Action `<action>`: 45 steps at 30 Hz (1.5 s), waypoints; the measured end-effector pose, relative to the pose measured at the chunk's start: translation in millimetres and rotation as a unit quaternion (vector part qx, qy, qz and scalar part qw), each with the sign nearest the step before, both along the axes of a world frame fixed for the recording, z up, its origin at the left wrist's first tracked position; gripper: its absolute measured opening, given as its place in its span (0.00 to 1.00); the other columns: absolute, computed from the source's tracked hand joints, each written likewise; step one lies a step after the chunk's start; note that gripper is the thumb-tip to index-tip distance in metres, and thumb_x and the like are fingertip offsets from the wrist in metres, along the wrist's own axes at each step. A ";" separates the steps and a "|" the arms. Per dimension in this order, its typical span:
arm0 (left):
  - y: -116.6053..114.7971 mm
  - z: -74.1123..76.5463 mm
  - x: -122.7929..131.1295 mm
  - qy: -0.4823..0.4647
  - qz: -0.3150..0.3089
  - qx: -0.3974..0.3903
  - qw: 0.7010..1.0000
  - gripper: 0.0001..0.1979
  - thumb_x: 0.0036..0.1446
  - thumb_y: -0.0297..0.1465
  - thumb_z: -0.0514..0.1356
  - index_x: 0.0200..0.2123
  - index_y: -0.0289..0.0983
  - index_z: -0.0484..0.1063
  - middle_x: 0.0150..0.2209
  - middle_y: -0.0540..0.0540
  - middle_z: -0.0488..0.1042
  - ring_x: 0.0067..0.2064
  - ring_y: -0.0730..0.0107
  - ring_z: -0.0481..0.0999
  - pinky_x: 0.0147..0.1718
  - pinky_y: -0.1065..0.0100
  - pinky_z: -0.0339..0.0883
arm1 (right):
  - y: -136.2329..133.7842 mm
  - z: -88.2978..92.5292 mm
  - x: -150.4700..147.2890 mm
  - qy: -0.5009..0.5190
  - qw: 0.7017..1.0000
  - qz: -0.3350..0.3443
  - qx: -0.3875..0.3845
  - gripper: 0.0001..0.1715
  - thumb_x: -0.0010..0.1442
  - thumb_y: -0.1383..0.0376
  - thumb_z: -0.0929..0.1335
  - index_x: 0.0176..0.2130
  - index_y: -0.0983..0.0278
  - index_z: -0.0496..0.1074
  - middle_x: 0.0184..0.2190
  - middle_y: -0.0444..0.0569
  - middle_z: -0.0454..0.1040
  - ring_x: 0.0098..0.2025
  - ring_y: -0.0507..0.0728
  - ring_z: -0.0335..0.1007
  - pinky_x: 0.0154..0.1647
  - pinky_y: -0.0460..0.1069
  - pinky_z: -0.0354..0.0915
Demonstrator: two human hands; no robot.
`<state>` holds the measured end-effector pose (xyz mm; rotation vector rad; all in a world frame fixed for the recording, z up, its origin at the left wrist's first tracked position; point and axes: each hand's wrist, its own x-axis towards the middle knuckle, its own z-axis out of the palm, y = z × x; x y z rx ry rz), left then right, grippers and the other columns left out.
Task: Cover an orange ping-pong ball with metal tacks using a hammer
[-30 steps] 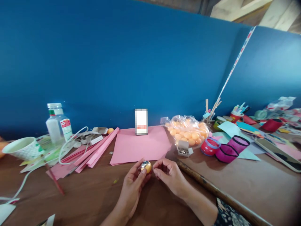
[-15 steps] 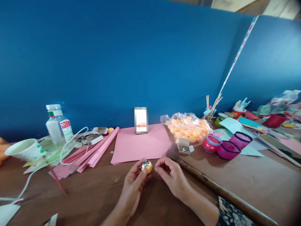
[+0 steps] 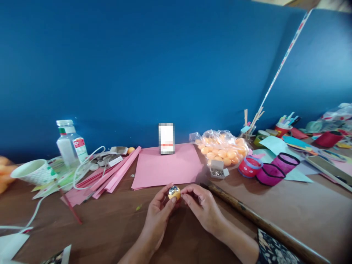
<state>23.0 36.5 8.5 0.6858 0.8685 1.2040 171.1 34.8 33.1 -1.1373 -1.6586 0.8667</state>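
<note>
A clear bottle (image 3: 65,146) stands near a green-patterned white cup (image 3: 43,173).

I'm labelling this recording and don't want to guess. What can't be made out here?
All in the head view:
Ball: its underside is hidden by the left hand.
Right hand: whether its fingertips pinch something is too small to tell.
Metal pieces in the small box: too tiny to tell their shape.
Upright rectangle: pixelation hides its details.
Orange thing: cut off by the left edge.

Bare left hand (image 3: 158,212), bare right hand (image 3: 204,209), dark right sleeve (image 3: 275,250) with pale floral print
</note>
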 end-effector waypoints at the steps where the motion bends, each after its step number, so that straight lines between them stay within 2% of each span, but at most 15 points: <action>1: 0.0 -0.4 0.0 0.005 -0.002 0.002 1.000 0.26 0.45 0.31 0.65 0.50 0.40 0.67 0.45 0.43 0.74 0.44 0.62 0.74 0.45 0.63 0.67 | 0.0 0.3 0.1 0.000 1.000 0.001 0.004 0.06 0.58 0.67 0.63 0.34 0.63 0.70 0.30 0.46 0.72 0.32 0.52 0.67 0.34 0.45 0.62; 9: -0.1 -1.3 -0.5 0.015 -0.012 0.014 1.000 0.27 0.46 0.30 0.65 0.51 0.39 0.65 0.47 0.42 0.73 0.46 0.60 0.73 0.46 0.60 0.66 | 0.5 -3.6 -0.6 0.034 0.999 -0.007 -0.015 0.05 0.57 0.67 0.64 0.32 0.63 0.69 0.28 0.45 0.72 0.31 0.52 0.67 0.33 0.44 0.63; 13: -0.2 -0.1 0.2 0.009 -0.009 0.007 1.000 0.27 0.46 0.31 0.65 0.51 0.39 0.65 0.46 0.42 0.74 0.45 0.61 0.74 0.46 0.60 0.66 | 0.8 -5.6 -2.5 0.074 0.996 0.009 -0.045 0.06 0.58 0.67 0.63 0.35 0.63 0.69 0.31 0.46 0.72 0.31 0.52 0.67 0.34 0.45 0.64; 18: -0.8 0.5 0.3 0.017 -0.003 0.015 1.000 0.26 0.44 0.31 0.65 0.49 0.39 0.68 0.46 0.42 0.74 0.46 0.59 0.73 0.46 0.60 0.67 | 1.6 -7.4 -3.1 0.082 0.995 0.006 -0.062 0.03 0.57 0.67 0.64 0.31 0.63 0.67 0.28 0.44 0.70 0.30 0.52 0.66 0.32 0.45 0.63; 25: -0.4 1.1 0.2 0.032 -0.002 0.023 0.999 0.25 0.42 0.29 0.66 0.48 0.39 0.69 0.46 0.43 0.75 0.48 0.59 0.72 0.48 0.61 0.65 | 2.0 -6.5 -2.2 0.064 0.997 0.007 -0.042 0.02 0.53 0.70 0.66 0.30 0.63 0.69 0.35 0.46 0.68 0.38 0.53 0.66 0.40 0.46 0.62; 29: 0.6 -2.2 -0.1 0.031 -0.008 0.035 0.999 0.24 0.44 0.28 0.65 0.48 0.39 0.69 0.48 0.44 0.74 0.50 0.60 0.70 0.50 0.62 0.63 | 1.9 -7.5 -2.6 0.076 0.995 0.005 -0.071 0.01 0.53 0.69 0.67 0.30 0.63 0.70 0.42 0.47 0.66 0.42 0.54 0.66 0.44 0.47 0.62; 45: 1.6 -6.7 -0.7 0.030 -0.009 0.050 0.998 0.24 0.44 0.27 0.65 0.48 0.40 0.69 0.47 0.45 0.74 0.50 0.61 0.71 0.51 0.62 0.62 | 1.9 -5.9 -3.8 0.117 0.988 0.030 -0.096 0.02 0.54 0.69 0.67 0.29 0.65 0.69 0.41 0.48 0.68 0.41 0.54 0.67 0.44 0.47 0.63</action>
